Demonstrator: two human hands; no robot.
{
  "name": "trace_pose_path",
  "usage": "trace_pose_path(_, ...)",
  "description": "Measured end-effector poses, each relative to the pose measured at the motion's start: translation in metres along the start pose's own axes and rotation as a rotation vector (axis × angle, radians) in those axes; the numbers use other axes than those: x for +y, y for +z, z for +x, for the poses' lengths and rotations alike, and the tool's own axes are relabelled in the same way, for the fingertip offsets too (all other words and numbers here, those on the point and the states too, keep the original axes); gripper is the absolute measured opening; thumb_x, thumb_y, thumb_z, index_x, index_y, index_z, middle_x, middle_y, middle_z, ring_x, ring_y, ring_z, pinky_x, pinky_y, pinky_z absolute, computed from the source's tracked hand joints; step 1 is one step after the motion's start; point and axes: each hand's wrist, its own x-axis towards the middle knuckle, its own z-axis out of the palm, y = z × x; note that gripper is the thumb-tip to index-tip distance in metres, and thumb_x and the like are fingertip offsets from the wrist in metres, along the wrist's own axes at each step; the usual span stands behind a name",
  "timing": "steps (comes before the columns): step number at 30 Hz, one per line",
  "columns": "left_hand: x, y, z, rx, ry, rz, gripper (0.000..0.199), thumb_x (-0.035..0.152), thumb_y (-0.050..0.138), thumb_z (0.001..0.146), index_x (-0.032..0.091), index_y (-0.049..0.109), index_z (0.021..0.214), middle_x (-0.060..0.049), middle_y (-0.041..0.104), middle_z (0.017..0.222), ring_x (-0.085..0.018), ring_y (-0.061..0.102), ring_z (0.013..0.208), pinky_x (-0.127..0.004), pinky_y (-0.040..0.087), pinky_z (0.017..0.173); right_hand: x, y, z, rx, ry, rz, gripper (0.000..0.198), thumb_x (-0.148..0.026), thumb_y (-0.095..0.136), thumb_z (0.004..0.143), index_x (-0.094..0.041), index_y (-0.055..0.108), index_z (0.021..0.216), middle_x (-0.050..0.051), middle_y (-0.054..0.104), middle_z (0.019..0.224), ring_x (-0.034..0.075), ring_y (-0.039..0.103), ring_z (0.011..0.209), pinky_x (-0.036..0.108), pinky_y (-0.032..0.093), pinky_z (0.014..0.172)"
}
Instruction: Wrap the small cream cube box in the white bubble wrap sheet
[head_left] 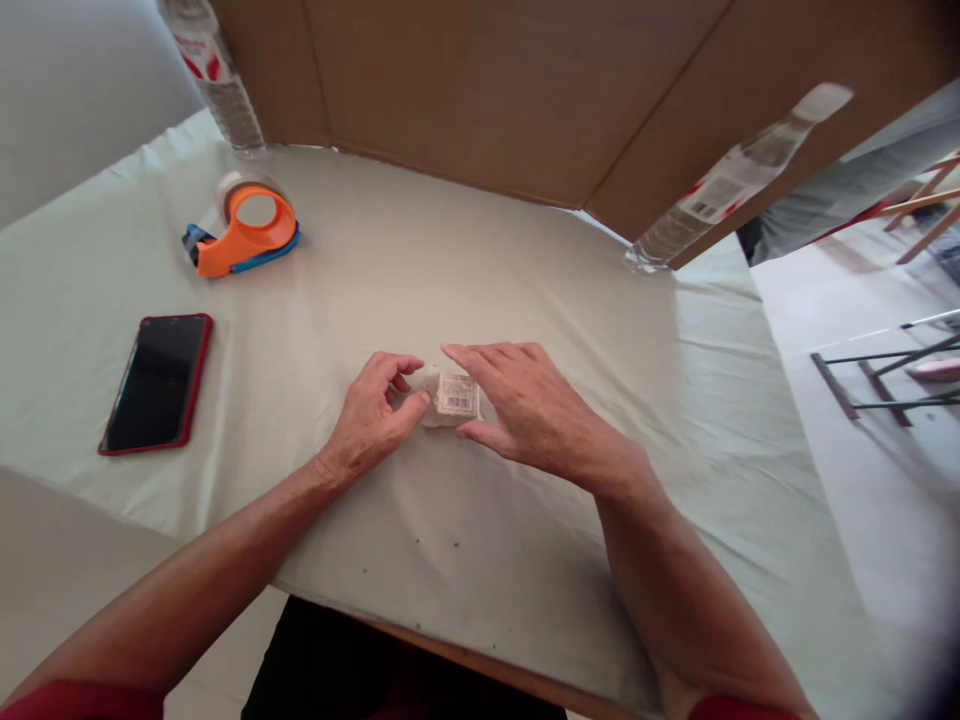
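A small box with a barcode label [456, 397] lies on the cloth in front of me, inside what looks like clear plastic wrapping [433, 412]. My left hand [381, 405] is at the left end of this package, its thumb tip against the plastic and its fingers curved but apart from the thumb. Over the right end reaches my right hand [517, 400], fingers stretched out and the thumb held away from them. The right edge of the package is partly hidden by that hand. Neither hand is closed around the box.
An orange tape dispenser [259, 230] and a phone in a red case [156, 385] lie to the left. Two water bottles [225, 95] [720, 190] stand against a cardboard panel [480, 90] at the back. Folding metal legs [874, 385] show on the floor at right.
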Motion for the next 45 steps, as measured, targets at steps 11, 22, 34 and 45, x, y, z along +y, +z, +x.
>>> trace_pose_path(11, -0.001, 0.0, 0.001, -0.002, 0.024, -0.015, 0.029, 0.028, 0.06, 0.078, 0.018, 0.064, 0.105, -0.006, 0.064, 0.101, -0.018, 0.06, 0.086, -0.032, 0.049, 0.075, -0.006, 0.013, 0.01, 0.07, -0.008, 0.022, 0.052, -0.024, 0.066, 0.082, -0.01, 0.052, 0.13, 0.016, 0.071, 0.111, 0.03, 0.061, 0.102, 0.042, 0.039, 0.093)
trace_pose_path(22, -0.005, 0.0, -0.002, -0.252, 0.03, -0.032, 0.068, 0.032, 0.064, 0.076, 0.019, 0.045, 0.14, -0.012, 0.063, 0.127, -0.028, 0.06, 0.118, -0.047, 0.045, 0.106, -0.004, 0.004, 0.003, 0.049, -0.05, 0.16, 0.052, -0.034, 0.068, 0.087, -0.016, 0.054, 0.134, 0.015, 0.069, 0.121, 0.03, 0.061, 0.113, 0.045, 0.042, 0.096)
trace_pose_path(34, -0.008, -0.001, -0.003, -0.129, 0.112, 0.21, 0.069, 0.04, 0.067, 0.077, 0.018, 0.047, 0.139, -0.014, 0.064, 0.127, -0.033, 0.055, 0.124, -0.054, 0.038, 0.11, 0.017, 0.018, 0.008, 0.04, 0.055, 0.325, 0.028, -0.034, 0.061, 0.094, -0.019, 0.068, 0.117, 0.011, 0.072, 0.119, 0.023, 0.065, 0.108, 0.04, 0.044, 0.096)
trace_pose_path(45, -0.007, 0.0, -0.006, -0.226, 0.172, 0.199, 0.076, 0.037, 0.066, 0.075, 0.017, 0.041, 0.144, -0.013, 0.065, 0.118, -0.03, 0.06, 0.113, -0.05, 0.042, 0.106, 0.014, 0.031, 0.023, 0.104, 0.133, 0.441, 0.021, -0.022, 0.054, 0.093, -0.019, 0.068, 0.078, 0.002, 0.071, 0.076, 0.015, 0.059, 0.072, 0.03, 0.038, 0.078)
